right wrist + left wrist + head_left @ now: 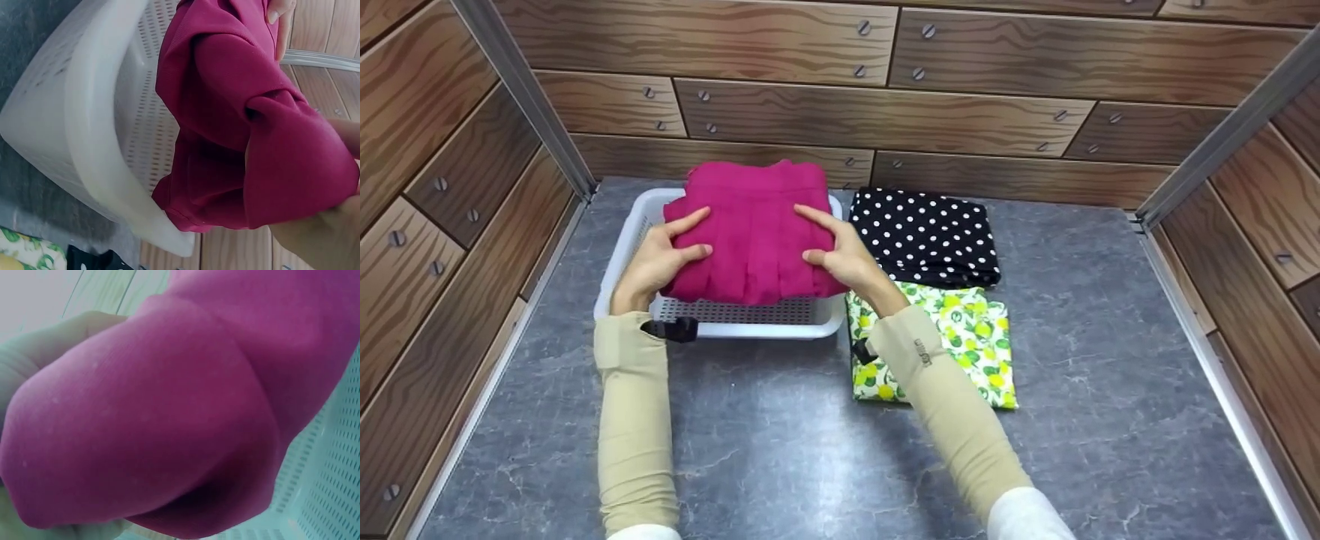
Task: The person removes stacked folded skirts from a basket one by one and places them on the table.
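Note:
A folded magenta cloth (754, 232) is held over the white plastic basket (750, 330) in the head view. My left hand (656, 259) grips its left side, thumb and index finger on top, the other fingers hidden beneath. On the right side my right hand (844, 251) holds it the same way. In the left wrist view the cloth (146, 416) bulges over the hand and hides most of it. From the right wrist, the cloth (225, 124) hangs in loose folds above the basket's slotted wall (146, 112).
Right of the basket lies a folded black cloth with white dots (926, 232). In front of it is a folded white cloth with a lemon print (975, 337), partly behind my right forearm. Wood-patterned panels (780, 112) enclose the grey marbled surface (765, 450) on three sides.

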The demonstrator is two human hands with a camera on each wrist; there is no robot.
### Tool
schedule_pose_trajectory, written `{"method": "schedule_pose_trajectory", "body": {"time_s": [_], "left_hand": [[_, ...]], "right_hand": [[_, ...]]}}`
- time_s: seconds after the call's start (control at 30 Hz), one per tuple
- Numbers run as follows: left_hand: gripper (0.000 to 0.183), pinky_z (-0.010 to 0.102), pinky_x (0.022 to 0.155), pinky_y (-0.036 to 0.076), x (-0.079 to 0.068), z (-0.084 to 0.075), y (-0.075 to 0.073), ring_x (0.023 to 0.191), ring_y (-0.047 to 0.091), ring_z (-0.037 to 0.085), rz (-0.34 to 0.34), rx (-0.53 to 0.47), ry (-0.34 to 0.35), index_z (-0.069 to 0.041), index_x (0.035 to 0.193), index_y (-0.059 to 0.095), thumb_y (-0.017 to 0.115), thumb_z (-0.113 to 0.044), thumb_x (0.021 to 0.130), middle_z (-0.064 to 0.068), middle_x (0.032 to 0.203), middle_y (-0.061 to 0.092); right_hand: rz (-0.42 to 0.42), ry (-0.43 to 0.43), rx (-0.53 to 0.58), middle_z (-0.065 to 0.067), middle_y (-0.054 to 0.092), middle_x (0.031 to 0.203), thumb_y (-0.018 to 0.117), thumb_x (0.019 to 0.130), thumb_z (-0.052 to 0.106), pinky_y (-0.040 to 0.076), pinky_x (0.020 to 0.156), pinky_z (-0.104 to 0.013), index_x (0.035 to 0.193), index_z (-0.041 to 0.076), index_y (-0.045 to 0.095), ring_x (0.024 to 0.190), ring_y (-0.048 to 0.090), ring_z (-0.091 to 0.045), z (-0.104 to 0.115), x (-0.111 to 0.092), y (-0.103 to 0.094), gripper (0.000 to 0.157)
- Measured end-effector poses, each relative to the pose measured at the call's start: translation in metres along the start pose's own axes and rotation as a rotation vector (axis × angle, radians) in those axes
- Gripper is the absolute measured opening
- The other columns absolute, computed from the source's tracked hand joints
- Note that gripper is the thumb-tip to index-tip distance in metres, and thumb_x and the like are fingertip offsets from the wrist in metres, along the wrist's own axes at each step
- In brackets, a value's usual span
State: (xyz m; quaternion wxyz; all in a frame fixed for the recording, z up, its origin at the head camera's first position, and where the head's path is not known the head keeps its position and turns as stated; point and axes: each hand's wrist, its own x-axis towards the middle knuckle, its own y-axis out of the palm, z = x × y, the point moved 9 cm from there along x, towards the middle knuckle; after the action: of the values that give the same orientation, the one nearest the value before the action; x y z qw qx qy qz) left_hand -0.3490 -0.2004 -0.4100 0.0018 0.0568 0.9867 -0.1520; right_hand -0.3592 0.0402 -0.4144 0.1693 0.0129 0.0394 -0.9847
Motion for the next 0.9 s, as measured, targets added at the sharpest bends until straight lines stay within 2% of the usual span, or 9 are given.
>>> {"method": "schedule_pose_trajectory", "body": {"time_s": [0.13,0.23,0.47,0.73,0.9], "left_hand": [[0.063,0.027,0.101,0.042,0.000,-0.010,0.003,0.131,0.046,0.029,-0.037,-0.014,0.032,-0.006,0.148,0.050,0.067,0.002,0.088,0.025,0.150,0.045],[0.063,0.025,0.099,0.042,0.000,-0.018,0.006,0.129,0.047,0.027,-0.053,-0.015,0.057,-0.006,0.147,0.051,0.067,0.003,0.087,0.024,0.149,0.047],[0.061,0.023,0.095,0.044,0.003,-0.035,0.017,0.121,0.051,0.025,-0.069,-0.068,0.115,-0.004,0.145,0.054,0.068,0.005,0.086,0.022,0.145,0.052],[0.063,0.027,0.098,0.043,0.007,-0.042,0.040,0.121,0.052,0.027,-0.063,-0.087,0.138,-0.006,0.145,0.055,0.069,0.005,0.084,0.022,0.145,0.052],[0.063,0.031,0.099,0.044,0.010,-0.042,0.054,0.120,0.051,0.028,-0.061,-0.111,0.145,-0.005,0.144,0.055,0.069,0.005,0.083,0.025,0.143,0.052]], "right_hand": [[-0.003,-0.056,0.019,-0.022,0.050,0.131,0.057,0.084,-0.022,0.055,0.085,-0.037,0.152,0.009,0.048,0.103,0.057,-0.029,0.009,-0.004,-0.008,0.075],[-0.011,-0.087,0.024,-0.021,0.050,0.131,0.057,0.084,-0.021,0.054,0.085,-0.036,0.151,0.009,0.049,0.102,0.056,-0.028,0.015,-0.007,-0.016,0.074],[-0.050,-0.114,0.049,-0.018,0.046,0.143,0.058,0.085,-0.019,0.055,0.088,-0.039,0.151,0.011,0.049,0.107,0.057,-0.031,0.025,-0.015,-0.036,0.073],[-0.089,-0.146,0.079,-0.018,0.046,0.143,0.059,0.085,-0.020,0.052,0.092,-0.038,0.151,0.008,0.048,0.109,0.056,-0.030,0.018,-0.025,-0.059,0.072],[-0.103,-0.136,0.079,-0.018,0.044,0.146,0.059,0.086,-0.020,0.051,0.094,-0.039,0.152,0.009,0.048,0.112,0.054,-0.031,0.015,-0.032,-0.072,0.073]]}}
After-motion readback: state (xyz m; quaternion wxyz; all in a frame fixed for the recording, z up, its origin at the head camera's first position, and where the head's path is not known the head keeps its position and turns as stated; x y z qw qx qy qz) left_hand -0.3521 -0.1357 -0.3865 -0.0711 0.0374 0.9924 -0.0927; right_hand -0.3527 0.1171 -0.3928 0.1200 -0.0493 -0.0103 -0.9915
